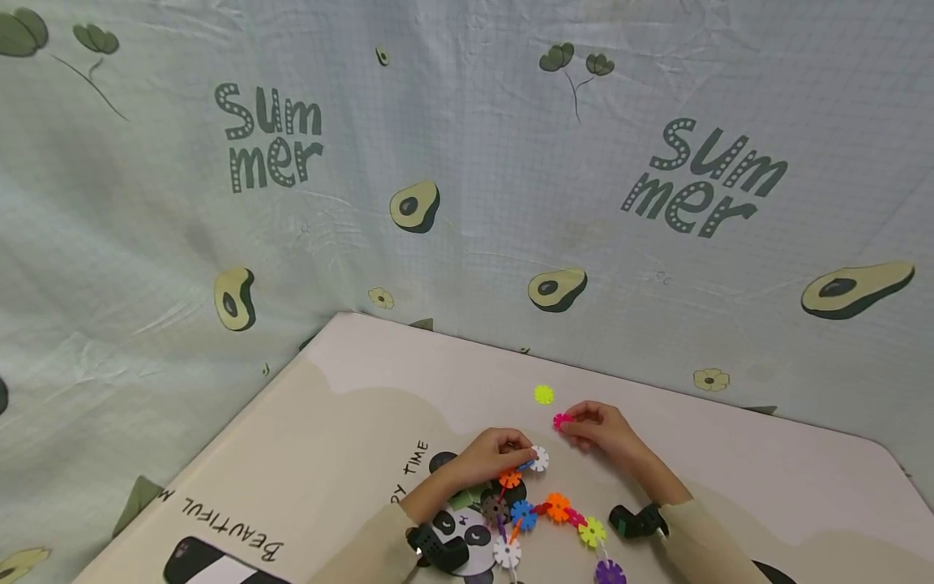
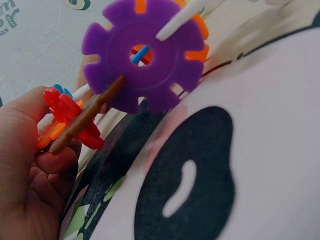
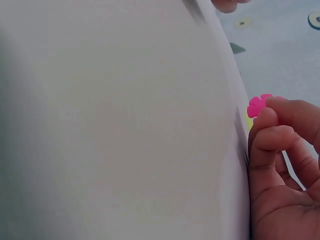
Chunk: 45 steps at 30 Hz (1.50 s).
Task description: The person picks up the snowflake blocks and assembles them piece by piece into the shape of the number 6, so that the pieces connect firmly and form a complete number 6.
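Observation:
In the head view my left hand (image 1: 490,456) pinches the end of a chain of slotted plastic discs, near a blue disc (image 1: 526,465) seen edge-on and a white disc (image 1: 541,459). An orange disc (image 1: 510,478) and a brown disc (image 1: 494,509) follow below it. Close to the left wrist camera hangs a purple disc (image 2: 112,55), with a red disc (image 2: 65,107) by the fingertips. My right hand (image 1: 611,436) holds a bright pink disc (image 1: 562,422) between thumb and fingers, apart from the chain. That pink disc (image 3: 257,106) is partly covered by fingertips in the right wrist view.
A loose yellow disc (image 1: 543,394) lies beyond my right hand. More of the chain, with an orange disc (image 1: 558,507) and a yellow-green disc (image 1: 592,532), extends toward me. The panda-printed table cover (image 1: 350,462) meets a printed curtain (image 1: 467,162) behind.

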Tool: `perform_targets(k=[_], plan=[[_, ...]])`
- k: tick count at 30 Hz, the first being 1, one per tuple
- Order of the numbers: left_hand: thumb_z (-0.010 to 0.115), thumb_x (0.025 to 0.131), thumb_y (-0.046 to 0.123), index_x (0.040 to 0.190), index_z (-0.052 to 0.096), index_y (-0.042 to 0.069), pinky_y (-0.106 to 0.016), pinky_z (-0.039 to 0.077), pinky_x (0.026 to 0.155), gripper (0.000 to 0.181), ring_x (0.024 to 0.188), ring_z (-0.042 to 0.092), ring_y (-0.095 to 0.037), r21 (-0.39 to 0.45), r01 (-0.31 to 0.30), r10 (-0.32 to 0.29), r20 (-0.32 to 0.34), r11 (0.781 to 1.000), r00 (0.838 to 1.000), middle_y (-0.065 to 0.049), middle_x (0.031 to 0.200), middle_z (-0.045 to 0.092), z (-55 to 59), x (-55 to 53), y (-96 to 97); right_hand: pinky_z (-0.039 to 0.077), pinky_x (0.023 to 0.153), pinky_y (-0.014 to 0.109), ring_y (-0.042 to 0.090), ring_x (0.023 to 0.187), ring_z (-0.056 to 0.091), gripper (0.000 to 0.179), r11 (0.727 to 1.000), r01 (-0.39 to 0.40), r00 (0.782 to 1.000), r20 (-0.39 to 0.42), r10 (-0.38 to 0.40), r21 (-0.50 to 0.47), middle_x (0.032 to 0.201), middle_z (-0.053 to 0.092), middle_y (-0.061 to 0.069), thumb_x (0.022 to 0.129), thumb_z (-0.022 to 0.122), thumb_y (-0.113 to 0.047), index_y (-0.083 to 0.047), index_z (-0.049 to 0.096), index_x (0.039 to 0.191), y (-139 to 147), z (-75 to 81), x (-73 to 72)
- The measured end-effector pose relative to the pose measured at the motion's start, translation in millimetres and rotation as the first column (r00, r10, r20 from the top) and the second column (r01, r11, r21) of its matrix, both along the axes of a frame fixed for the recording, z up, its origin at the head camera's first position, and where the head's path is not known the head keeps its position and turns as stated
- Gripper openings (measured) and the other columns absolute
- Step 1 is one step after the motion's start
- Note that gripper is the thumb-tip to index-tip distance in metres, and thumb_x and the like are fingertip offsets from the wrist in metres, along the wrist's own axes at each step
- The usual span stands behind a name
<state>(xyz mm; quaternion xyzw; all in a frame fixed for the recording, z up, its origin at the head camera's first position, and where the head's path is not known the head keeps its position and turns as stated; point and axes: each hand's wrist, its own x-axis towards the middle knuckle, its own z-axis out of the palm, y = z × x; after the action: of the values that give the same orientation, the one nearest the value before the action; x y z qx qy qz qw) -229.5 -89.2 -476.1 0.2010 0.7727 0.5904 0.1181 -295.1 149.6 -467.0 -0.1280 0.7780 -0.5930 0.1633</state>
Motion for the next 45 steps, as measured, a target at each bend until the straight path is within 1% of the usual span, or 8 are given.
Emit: perform_targets(k=[8,14,18,21,27,32,38,45], plan=[[0.061,0.096,0.016,0.093,0.067,0.000,-0.018,0.039,0.056,0.018,0.059,0.046,-0.005,-0.010,-0.010,0.010,-0.008,1.000,1.000,0.005,0.071,0.054,0.5,-0.8,0.9,0.050,0.062,0.022,0.013,0.068,0.058,0.026,0.993,-0.118,0.993,-0.021,0.117,-0.024,0.085,0.065,0.003,0.089,0.072,-0.017,0.003,0.059,0.102,4.9,-0.9,8.1],[0.062,0.095,0.016,0.092,0.068,0.001,-0.017,0.040,0.057,0.016,0.061,0.048,-0.005,-0.022,-0.027,0.027,-0.012,0.999,1.000,0.005,0.074,0.055,0.6,-0.3,1.0,0.049,0.062,0.022,0.012,0.067,0.055,0.027,0.989,-0.151,0.987,-0.053,0.151,0.006,0.083,0.063,0.002,0.090,0.070,-0.015,0.005,0.058,0.102,6.9,2.9,14.5],[0.062,0.096,0.017,0.092,0.067,0.001,-0.018,0.040,0.057,0.018,0.061,0.047,-0.005,-0.028,-0.028,0.028,-0.009,0.999,1.000,0.003,0.073,0.055,0.3,0.2,1.2,0.048,0.061,0.022,0.012,0.067,0.055,0.027,0.987,-0.161,0.985,-0.050,0.162,0.026,0.082,0.062,0.003,0.089,0.072,-0.015,0.006,0.058,0.101,8.1,2.2,18.0],[0.061,0.096,0.018,0.093,0.067,0.002,-0.018,0.039,0.057,0.017,0.061,0.047,-0.005,-0.037,-0.031,0.031,-0.013,0.999,0.999,0.004,0.073,0.054,-0.8,-0.1,1.3,0.048,0.059,0.022,0.012,0.066,0.054,0.027,0.981,-0.192,0.980,-0.050,0.193,0.026,0.082,0.062,0.002,0.088,0.072,-0.013,0.006,0.057,0.100,8.9,1.3,20.1],[0.062,0.095,0.018,0.092,0.068,0.002,-0.017,0.040,0.058,0.017,0.061,0.047,-0.005,-0.041,-0.040,0.039,-0.020,0.998,0.999,0.003,0.074,0.055,-1.3,-0.1,1.7,0.049,0.061,0.022,0.009,0.068,0.056,0.017,0.950,-0.312,0.948,-0.079,0.310,-0.014,0.088,0.068,-0.001,0.089,0.069,-0.008,0.006,0.060,0.094,10.8,0.8,22.9],[0.062,0.095,0.019,0.091,0.067,0.002,-0.017,0.041,0.058,0.018,0.062,0.048,-0.005,-0.043,-0.040,0.039,-0.025,0.998,0.999,0.003,0.075,0.056,-0.9,0.3,1.6,0.053,0.068,0.022,0.007,0.074,0.061,0.004,0.921,-0.381,0.923,-0.087,0.374,-0.081,0.092,0.070,-0.003,0.089,0.067,-0.001,-0.004,0.064,0.090,11.7,-0.6,23.8],[0.063,0.095,0.017,0.092,0.067,0.003,-0.018,0.040,0.057,0.016,0.061,0.048,-0.007,-0.037,-0.044,0.043,-0.026,0.998,0.999,0.003,0.073,0.055,-0.1,1.3,1.5,0.055,0.076,0.025,0.008,0.081,0.064,0.010,0.895,-0.415,0.910,-0.086,0.406,-0.161,0.094,0.068,-0.002,0.089,0.065,0.002,-0.007,0.063,0.087,10.7,-3.2,24.0],[0.063,0.095,0.018,0.091,0.067,0.002,-0.018,0.041,0.058,0.018,0.061,0.047,-0.006,-0.036,-0.035,0.034,-0.023,0.999,0.999,0.002,0.072,0.055,0.8,0.8,1.3,0.055,0.078,0.026,0.009,0.083,0.065,0.007,0.886,-0.428,0.904,-0.108,0.414,-0.180,0.094,0.067,-0.001,0.089,0.067,0.001,0.001,0.060,0.087,9.5,-2.6,24.4]])
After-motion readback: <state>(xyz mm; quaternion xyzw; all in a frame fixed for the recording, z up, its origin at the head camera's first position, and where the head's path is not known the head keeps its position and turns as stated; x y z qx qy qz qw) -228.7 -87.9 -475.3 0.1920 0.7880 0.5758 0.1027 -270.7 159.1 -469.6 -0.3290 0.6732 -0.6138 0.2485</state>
